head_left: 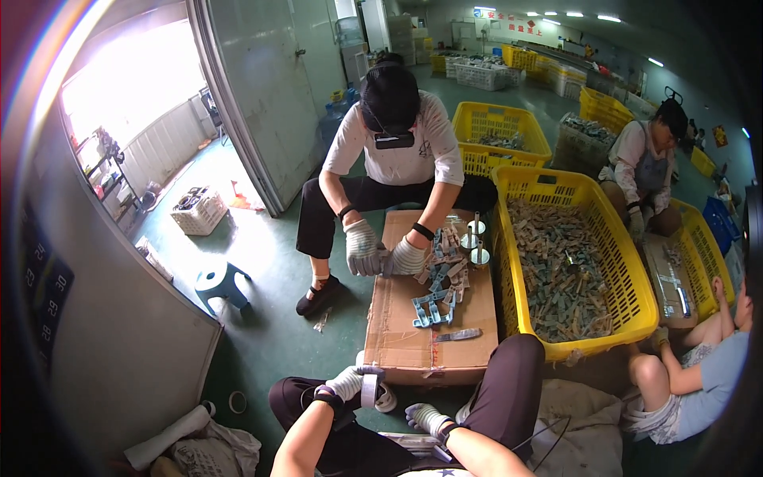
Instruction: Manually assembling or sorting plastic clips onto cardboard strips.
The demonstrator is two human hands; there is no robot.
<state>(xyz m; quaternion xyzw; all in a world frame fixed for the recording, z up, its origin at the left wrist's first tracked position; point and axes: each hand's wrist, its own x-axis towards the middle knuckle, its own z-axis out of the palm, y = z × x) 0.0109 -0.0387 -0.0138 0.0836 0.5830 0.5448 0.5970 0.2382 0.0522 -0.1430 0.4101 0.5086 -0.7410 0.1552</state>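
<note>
1. Left hand [347, 383] – gloved fingers wrapped around one roll of tape [369, 389], down by the left knee, just off the near edge of the cardboard box [405, 318]. The roll stands on edge, hole facing sideways.
2. Right hand [424, 416] – gloved, fingers curled loosely together, can't tell if anything's in it.
3. Three yellow crates [556, 191] visible nearby, plus one pile of blue-grey parts [441, 278] on the box.

White tape roll [370, 389] upright on left glove
</note>
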